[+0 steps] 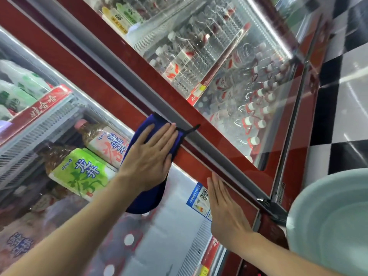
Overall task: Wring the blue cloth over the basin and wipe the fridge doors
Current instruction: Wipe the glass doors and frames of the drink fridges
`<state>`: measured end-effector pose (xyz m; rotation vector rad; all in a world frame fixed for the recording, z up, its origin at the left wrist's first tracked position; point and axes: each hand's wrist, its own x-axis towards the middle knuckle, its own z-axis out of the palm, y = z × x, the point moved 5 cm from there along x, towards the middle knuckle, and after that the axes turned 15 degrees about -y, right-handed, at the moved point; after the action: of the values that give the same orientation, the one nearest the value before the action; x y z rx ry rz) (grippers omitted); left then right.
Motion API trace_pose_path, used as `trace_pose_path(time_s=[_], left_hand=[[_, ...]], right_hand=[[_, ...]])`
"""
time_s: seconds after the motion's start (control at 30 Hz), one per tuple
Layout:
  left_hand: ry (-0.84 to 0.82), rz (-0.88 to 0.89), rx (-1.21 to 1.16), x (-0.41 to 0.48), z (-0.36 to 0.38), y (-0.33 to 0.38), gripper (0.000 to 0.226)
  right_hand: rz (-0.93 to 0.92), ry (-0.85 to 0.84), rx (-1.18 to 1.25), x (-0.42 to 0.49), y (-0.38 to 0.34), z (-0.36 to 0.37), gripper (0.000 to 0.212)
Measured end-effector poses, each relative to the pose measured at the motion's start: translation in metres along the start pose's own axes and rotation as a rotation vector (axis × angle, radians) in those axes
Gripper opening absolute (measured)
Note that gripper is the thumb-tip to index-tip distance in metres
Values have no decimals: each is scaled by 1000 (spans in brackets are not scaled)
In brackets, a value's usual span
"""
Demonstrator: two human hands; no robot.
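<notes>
My left hand (151, 154) lies flat with straight fingers on the blue cloth (147, 198), pressing it against the red frame (191, 162) of the left fridge door. The cloth hangs down below my palm over the glass. My right hand (225, 210) rests flat and open on the same red frame, lower down, near the grey seal (215, 152) between the two doors. The pale green basin (330, 218) with water sits at the lower right, beside my right forearm.
Behind the left glass door (65, 160) stand large tea bottles on shelves; the right door (235, 80) shows several water bottles. A blue sticker (199, 200) sits on the glass. Black-and-white floor tiles (342, 100) run along the right.
</notes>
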<state>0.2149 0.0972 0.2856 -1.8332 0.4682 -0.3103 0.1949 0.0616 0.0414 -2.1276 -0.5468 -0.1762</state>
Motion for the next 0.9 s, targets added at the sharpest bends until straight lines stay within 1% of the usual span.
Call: trace_pose_path(time_s=[0.07,0.17,0.27,0.4,0.6,0.73,0.9], left_hand=[[12,-18,2,0,7,6,64],[17,15,-13,-11,19,25,64],[20,62,-28,-27,30,46,64],[18,47,-78,-49,40,68,65],[24,32,-136,-76,57,93,65],[36,20,-174,-92,70,110,68],[14,24,-198,-109,86,134,72]], right_hand=[[-4,1,3,2,0,4,109],[-18,8,-26,2,2,6,113],[-37,48,-71,1,0,4,110],[-38,58,-108,0,0,2,109],[-64,69,-74,-2,0,-4,105],[-59,61,-81,-3,-1,-4,92],[-44,72,-57,-3,1,-3,94]])
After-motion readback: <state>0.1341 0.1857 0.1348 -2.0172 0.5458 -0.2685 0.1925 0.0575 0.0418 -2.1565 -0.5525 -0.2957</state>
